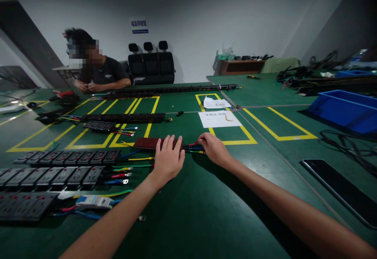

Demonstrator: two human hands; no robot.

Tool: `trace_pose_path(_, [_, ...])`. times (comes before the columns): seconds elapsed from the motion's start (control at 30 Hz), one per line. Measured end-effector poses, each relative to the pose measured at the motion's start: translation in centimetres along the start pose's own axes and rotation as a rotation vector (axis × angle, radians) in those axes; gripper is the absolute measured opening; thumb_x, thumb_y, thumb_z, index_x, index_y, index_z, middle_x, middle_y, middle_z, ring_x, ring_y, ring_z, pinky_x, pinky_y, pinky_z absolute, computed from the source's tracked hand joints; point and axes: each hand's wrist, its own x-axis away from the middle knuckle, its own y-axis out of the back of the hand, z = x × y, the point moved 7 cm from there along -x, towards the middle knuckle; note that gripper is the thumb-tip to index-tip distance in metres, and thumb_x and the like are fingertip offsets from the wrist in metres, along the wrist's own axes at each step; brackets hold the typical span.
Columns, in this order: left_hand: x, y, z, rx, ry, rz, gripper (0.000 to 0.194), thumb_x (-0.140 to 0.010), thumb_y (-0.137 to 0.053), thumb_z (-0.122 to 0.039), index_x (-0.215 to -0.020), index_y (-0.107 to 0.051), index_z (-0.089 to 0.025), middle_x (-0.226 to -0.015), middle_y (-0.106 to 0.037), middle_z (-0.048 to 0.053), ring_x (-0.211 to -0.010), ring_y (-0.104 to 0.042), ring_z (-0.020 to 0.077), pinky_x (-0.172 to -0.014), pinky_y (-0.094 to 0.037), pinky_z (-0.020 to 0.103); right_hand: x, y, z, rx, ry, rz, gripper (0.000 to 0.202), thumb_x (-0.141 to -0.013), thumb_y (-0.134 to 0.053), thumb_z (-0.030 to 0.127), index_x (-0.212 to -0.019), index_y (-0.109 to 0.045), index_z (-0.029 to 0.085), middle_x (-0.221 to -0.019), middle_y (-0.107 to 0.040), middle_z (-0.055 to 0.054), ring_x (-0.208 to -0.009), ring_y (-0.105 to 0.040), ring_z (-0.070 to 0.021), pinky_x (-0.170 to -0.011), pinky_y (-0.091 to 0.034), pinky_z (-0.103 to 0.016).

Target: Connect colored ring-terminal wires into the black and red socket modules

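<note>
My left hand (169,156) lies with its fingers spread over the right end of a dark red strip (144,143) on the green table. To its right, my right hand (213,147) pinches the wires (193,147) that extend from that end; a red wire reaches its fingertips. Yellow-green wires stick out at the strip's left end. Black socket strips (70,157) with coloured wires and ring terminals lie to the left of my left hand.
A person (103,70) sits across the table (182,227) at the left. White papers (219,119) lie beyond my hands. At the right are a blue bin (347,110), black cables (347,145) and a phone (338,188). Long black strips (188,89) cross the far side.
</note>
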Motion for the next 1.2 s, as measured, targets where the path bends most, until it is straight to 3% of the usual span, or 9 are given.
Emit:
trace_pose_path(0.27, [0.0,-0.1,0.1,0.02,0.0,0.009,0.055,-0.106,-0.031,-0.043,-0.153,-0.047,-0.021,-0.154,-0.051,0.013,-0.145,-0.043,0.0312,-0.121,-0.031,0.058,0.2,0.1,-0.3,0.025,0.017,0.046,0.022,-0.104,-0.045,0.032,-0.098,-0.062,0.021,-0.097,-0.069,-0.008,-0.092,-0.063,-0.0216,-0.079,-0.045,-0.033])
trace_pose_path(0.43, [0.1,0.0,0.1,0.02,0.003,-0.007,0.054,-0.105,-0.034,-0.043,-0.153,-0.048,-0.022,-0.153,-0.052,0.013,-0.144,-0.044,0.031,-0.121,-0.031,0.057,0.3,0.4,-0.5,0.158,0.034,0.06,0.034,-0.102,-0.048,0.042,-0.078,-0.061,0.021,-0.081,-0.062,-0.006,-0.081,-0.059,-0.0214,-0.072,-0.042,-0.032])
trace_pose_path(0.6, [0.1,-0.1,0.1,0.027,0.005,-0.01,0.054,-0.105,-0.033,-0.042,-0.154,-0.047,-0.022,-0.153,-0.052,0.013,-0.145,-0.043,0.0307,-0.12,-0.031,0.057,0.0,0.2,-0.8,0.054,0.046,0.044,0.033,-0.1,-0.047,0.038,-0.074,-0.058,0.021,-0.076,-0.061,-0.005,-0.075,-0.058,-0.0204,-0.07,-0.041,-0.032])
trace_pose_path(0.9, [0.2,-0.2,0.2,0.024,0.005,-0.03,0.054,-0.105,-0.034,-0.043,-0.153,-0.048,-0.023,-0.152,-0.054,0.012,-0.143,-0.045,0.0312,-0.121,-0.032,0.056,-0.5,0.1,-1.1,-0.063,-0.115,0.059,0.034,-0.095,-0.049,0.04,-0.075,-0.068,0.02,-0.071,-0.07,-0.005,-0.065,-0.062,-0.0197,-0.059,-0.039,-0.029])
trace_pose_path(1.2, [0.2,-0.2,0.1,0.029,0.012,-0.011,0.054,-0.105,-0.035,-0.042,-0.153,-0.048,-0.022,-0.153,-0.053,0.013,-0.145,-0.044,0.0308,-0.121,-0.031,0.057,-0.5,-0.6,-2.1,-0.13,-0.236,0.054,0.027,-0.09,-0.052,0.035,-0.077,-0.07,0.019,-0.071,-0.07,-0.005,-0.067,-0.063,-0.0206,-0.059,-0.04,-0.029])
